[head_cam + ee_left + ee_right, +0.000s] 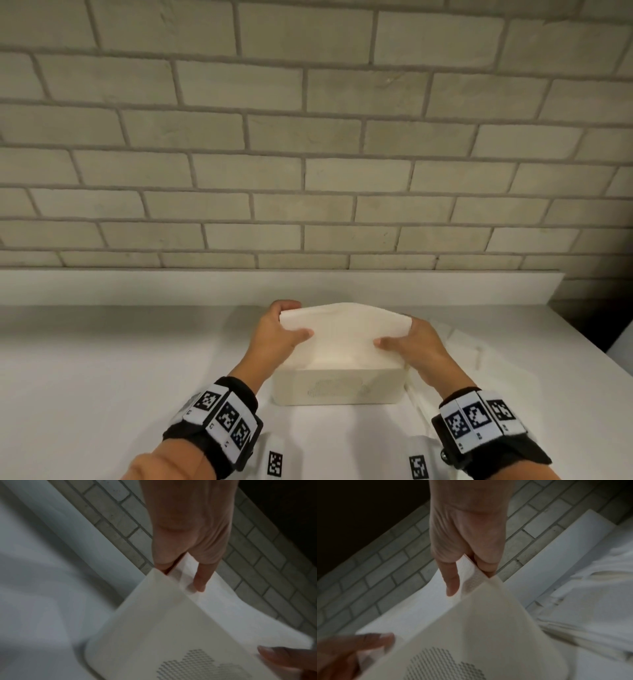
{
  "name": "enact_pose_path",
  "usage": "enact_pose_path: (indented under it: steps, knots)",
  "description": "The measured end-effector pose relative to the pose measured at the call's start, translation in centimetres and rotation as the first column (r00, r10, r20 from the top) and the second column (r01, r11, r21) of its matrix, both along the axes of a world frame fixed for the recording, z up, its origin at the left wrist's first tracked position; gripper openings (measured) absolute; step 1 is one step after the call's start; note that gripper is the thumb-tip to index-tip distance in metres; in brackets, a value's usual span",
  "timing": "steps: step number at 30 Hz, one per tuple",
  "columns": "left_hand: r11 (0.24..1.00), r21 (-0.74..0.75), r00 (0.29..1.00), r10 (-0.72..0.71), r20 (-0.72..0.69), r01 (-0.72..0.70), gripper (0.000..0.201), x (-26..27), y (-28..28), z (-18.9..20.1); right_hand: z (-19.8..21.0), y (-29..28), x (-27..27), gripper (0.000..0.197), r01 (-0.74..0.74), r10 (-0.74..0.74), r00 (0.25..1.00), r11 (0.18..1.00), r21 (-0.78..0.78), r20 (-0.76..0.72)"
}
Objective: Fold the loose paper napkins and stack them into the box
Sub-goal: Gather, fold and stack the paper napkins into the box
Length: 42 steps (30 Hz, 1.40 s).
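Both hands (274,337) (416,346) hold napkin (344,334) over box (337,387), print unreadable

Counted items. One cream rectangular box (337,385) with a dotted grey pattern on its near wall stands on one white worktop (102,377). One white folded paper napkin (342,334) is held over the box opening. Two hands are present: one left hand (279,334) and one right hand (412,346), each pinching one end of the napkin. Loose white napkins (455,346) lie to the right of the box; their number cannot be told. Two black wrist bands (219,425) carry square black-and-white markers, three visible on each. One pale brick wall (308,137) stands behind.
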State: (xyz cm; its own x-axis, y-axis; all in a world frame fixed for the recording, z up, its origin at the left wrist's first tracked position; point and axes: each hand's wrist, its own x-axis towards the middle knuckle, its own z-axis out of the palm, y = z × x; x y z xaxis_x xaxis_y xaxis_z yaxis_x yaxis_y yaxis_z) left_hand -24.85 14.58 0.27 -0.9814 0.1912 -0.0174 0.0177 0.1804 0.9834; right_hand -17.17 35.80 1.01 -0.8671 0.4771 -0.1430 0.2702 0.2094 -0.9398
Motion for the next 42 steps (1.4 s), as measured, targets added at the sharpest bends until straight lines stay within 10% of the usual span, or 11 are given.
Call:
enact_pose_path:
  steps: [4,9,13,16,20,26,31,42]
  knots:
    - [0.972,-0.205,0.968,0.06,-0.242,-0.112,0.079,0.0,-0.3,1.1,2.0,-0.7,0.8,0.029,0.012,-0.002,0.999,0.967,0.254,-0.041]
    - [0.921,-0.381,0.854,-0.262,-0.449,0.083,0.073,1.7,2.3,4.3,6.7,-4.0,1.3,0.019,-0.086,0.272,0.932,0.806,0.586,-0.237]
    - [0.976,0.129,0.952,-0.133,-0.274,0.174,0.03,1.9,3.3,5.3,7.9,-4.4,1.6,0.056,-0.026,0.312,0.849,0.83,0.557,-0.427]
    - [0.847,0.513,0.99,-0.123,-0.068,0.141,0.028,1.7,2.9,4.9,6.5,-2.6,1.1,0.087,-0.134,0.244,0.953,0.871,0.473,-0.178]
    - [0.712,0.692,0.983,-0.181,0.016,0.119,0.034,1.7,2.1,3.4,3.6,-0.8,0.6,0.025,-0.219,0.199,0.976,0.913,0.344,0.091]
    - [0.892,0.45,0.997,-0.063,0.035,0.041,0.024,0.4,-1.4,1.2,1.9,1.5,0.5,0.016,-0.038,-0.005,0.975,0.981,-0.191,-0.221]
    - [0.994,0.099,0.998,-0.054,0.022,0.052,0.039,0.4,-1.0,-0.2,0.0,0.2,-0.2,0.032,-0.109,0.099,0.993,0.98,-0.169,-0.067]
    - [0.991,-0.108,0.997,-0.08,-0.02,0.077,0.042,0.6,-0.9,0.0,-0.1,0.3,-0.2,0.031,-0.114,0.113,0.993,0.993,0.02,0.028]
